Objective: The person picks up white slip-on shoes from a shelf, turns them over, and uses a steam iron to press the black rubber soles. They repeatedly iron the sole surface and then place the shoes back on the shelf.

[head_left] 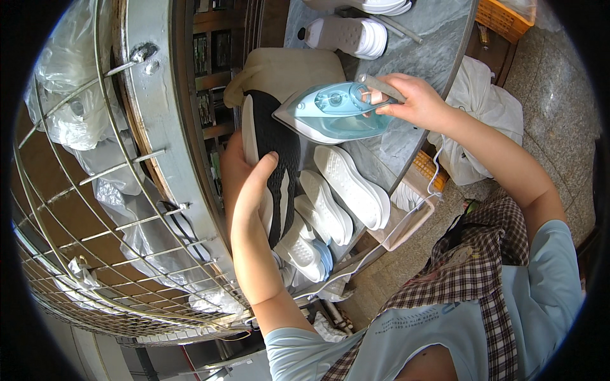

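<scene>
My right hand [416, 100] is closed around the handle of a light blue steam iron [330, 111] with a see-through tank and a pale soleplate. The iron's pointed tip is at the upper side of a black knit shoe [283, 149] with a white sole; whether they touch I cannot tell. Gripping that shoe along its sole side is my left hand [246, 181], its thumb across the black upper. White shoe soles or insoles [351, 185] lie in rows beside the shoe, and a light blue piece [324, 259] sits among the nearer ones.
A beige plastic container [292, 63] stands beyond the shoe. More stacked white soles [346, 37] rest on the grey marbled table [435, 47]. The iron's white cord [381, 244] trails past the table edge. A wire rack [82, 181] holds plastic bags at left; a white sack [483, 114] is at right.
</scene>
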Tool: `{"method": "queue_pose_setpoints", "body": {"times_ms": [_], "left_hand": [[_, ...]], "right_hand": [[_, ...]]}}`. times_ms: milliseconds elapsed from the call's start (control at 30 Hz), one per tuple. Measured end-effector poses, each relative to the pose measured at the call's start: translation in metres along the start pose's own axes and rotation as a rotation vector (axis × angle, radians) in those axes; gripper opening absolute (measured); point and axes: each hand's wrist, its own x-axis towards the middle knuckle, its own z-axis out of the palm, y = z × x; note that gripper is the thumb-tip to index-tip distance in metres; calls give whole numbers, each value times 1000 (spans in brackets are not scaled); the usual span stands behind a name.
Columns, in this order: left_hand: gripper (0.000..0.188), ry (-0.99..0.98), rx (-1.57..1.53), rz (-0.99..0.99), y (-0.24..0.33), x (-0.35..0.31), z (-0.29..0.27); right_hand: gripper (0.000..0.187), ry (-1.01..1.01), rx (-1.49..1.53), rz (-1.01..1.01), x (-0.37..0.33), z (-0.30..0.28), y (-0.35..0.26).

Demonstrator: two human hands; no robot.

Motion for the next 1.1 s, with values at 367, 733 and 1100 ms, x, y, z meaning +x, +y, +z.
{"method": "queue_pose_setpoints", "body": {"times_ms": [367,733,1100], "left_hand": [[41,16,-83,-14,1,-4,2],[47,21,-45,-20,-2,0,2],[49,-9,-69,-55,-3,-2,3]], "right_hand": [[47,-8,-3,-7,1,-1,-1],[48,9,-1,-15,0,-1,-2],[48,7,-1,20,0,0,-2]]}}
